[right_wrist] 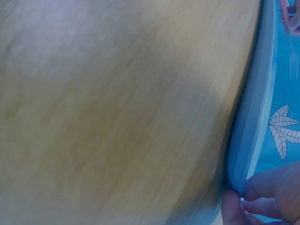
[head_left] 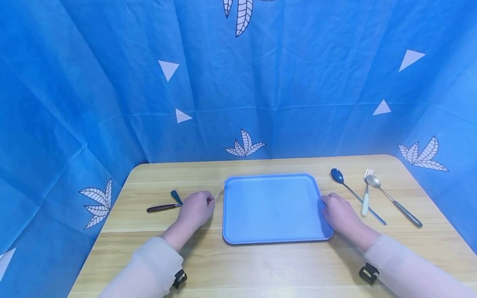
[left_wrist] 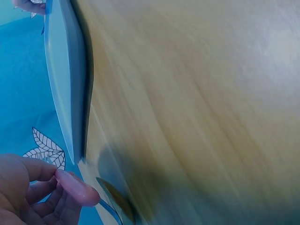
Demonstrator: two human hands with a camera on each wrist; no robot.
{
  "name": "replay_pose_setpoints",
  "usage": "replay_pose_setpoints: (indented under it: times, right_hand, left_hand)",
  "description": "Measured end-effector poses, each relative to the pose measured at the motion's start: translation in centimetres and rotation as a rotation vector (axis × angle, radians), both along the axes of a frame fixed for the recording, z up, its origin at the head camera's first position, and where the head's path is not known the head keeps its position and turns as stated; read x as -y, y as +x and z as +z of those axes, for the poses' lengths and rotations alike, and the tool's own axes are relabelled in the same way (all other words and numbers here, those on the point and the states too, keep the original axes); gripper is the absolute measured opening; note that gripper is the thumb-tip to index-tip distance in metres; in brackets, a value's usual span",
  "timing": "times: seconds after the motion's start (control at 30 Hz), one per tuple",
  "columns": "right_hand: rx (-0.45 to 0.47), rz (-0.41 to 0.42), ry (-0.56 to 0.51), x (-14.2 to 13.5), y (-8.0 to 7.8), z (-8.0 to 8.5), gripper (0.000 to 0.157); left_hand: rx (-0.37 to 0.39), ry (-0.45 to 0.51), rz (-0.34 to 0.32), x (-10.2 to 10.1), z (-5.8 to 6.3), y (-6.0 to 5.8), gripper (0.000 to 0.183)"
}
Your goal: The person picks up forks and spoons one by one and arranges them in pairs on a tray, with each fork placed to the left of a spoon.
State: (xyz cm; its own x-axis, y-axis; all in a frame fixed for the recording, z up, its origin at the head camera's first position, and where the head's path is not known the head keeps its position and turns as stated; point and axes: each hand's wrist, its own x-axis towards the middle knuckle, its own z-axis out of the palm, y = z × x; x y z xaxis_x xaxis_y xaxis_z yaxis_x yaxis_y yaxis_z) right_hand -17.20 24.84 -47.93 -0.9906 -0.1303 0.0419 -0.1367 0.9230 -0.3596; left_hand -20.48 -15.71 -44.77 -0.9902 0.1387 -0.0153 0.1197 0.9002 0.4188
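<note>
My left hand pinches a fork, its thin pale end reaching towards the tray; its tines show faintly in the right wrist view. Beneath and beside that hand lie two crossed utensils, one with a dark brown handle and one with a teal handle; their other ends are hidden by the hand. A blue rectangular tray lies flat at the table's middle. At its right edge, my right hand grips the rim between thumb and fingers, as the right wrist view shows.
On the right of the wooden table lie a dark blue spoon, a fork with a mint handle and a spoon with a dark handle. The first spoon's stem crosses the mint handle. A blue patterned curtain hangs behind and at both sides.
</note>
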Motion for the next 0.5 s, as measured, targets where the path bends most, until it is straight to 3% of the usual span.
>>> replay_pose_setpoints:
  times: [0.17,0.3,0.5]
  right_hand:
    - [-0.013,0.007,-0.002,0.0,0.0,-0.1,0.038]
    - [-0.014,0.008,-0.001,0.0,0.1,-0.1,0.038]
    - [-0.012,0.005,-0.002,-0.1,0.1,-0.1,0.038]
  left_hand:
    - [0.025,0.064,0.015,-0.5,-0.3,0.1,0.016]
    - [0.092,0.129,0.024,-1.0,-0.4,0.3,0.019]
    - [0.147,0.145,0.013,-1.7,-0.6,0.4,0.022]
